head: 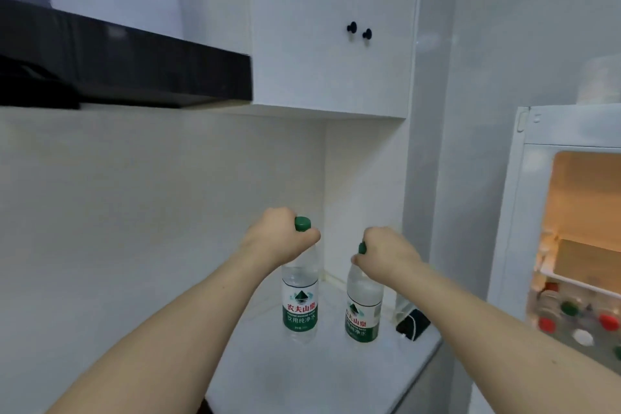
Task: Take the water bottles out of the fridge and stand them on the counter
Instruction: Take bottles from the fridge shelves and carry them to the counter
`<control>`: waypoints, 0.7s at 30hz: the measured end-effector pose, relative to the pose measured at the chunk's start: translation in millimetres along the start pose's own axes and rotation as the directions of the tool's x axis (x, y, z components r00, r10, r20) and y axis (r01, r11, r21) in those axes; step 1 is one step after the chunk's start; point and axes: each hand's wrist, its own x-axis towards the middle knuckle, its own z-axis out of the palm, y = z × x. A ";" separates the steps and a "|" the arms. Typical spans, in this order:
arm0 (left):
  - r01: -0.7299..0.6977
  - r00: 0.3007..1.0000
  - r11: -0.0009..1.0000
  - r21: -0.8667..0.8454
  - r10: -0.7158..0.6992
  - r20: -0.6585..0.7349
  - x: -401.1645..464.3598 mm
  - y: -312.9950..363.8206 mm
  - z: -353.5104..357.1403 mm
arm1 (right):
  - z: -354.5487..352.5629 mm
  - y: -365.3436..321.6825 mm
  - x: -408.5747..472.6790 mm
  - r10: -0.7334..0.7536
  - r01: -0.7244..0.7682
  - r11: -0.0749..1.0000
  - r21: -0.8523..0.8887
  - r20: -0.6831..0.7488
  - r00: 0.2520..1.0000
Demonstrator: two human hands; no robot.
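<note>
Head view: left hand (282, 239) grips the left bottle (300, 296) by its neck, right hand (386, 254) likewise grips the right bottle (363, 307); both stand on the counter (302, 376). Release only once each base sits flat.

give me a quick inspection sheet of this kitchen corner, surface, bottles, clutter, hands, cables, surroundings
surface: pale counter, its corner against the white wall.
job's things: left water bottle and right water bottle, both upright with bases on the counter, apart from each other, green caps on.
clutter: small black device at the counter's right rear edge.
grippers: left hand grips the left bottle's neck; right hand grips the right bottle's neck.
cables: thin white cable running across the black device.
surroundings: open fridge on the right, lit inside, with more capped bottles in it; white wall cabinet with two black knobs; black range hood upper left.
</note>
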 end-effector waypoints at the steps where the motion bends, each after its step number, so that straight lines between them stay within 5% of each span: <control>1: 0.041 0.999 0.999 0.016 -0.041 -0.013 -8.4 -18.3 -13.3 | 8.0 -20.2 0.3 -0.041 0.041 0.999 0.004 0.020 0.999; 11: 0.387 0.896 0.908 0.159 -0.330 -0.297 -128.5 -183.9 -179.0 | 50.5 -267.4 -44.5 -0.479 0.471 0.876 0.103 0.066 0.876; 21: 0.668 0.696 0.715 0.207 -0.502 -0.513 -312.0 -315.9 -352.0 | 66.1 -520.2 -186.5 -0.795 0.757 0.589 0.284 0.036 0.605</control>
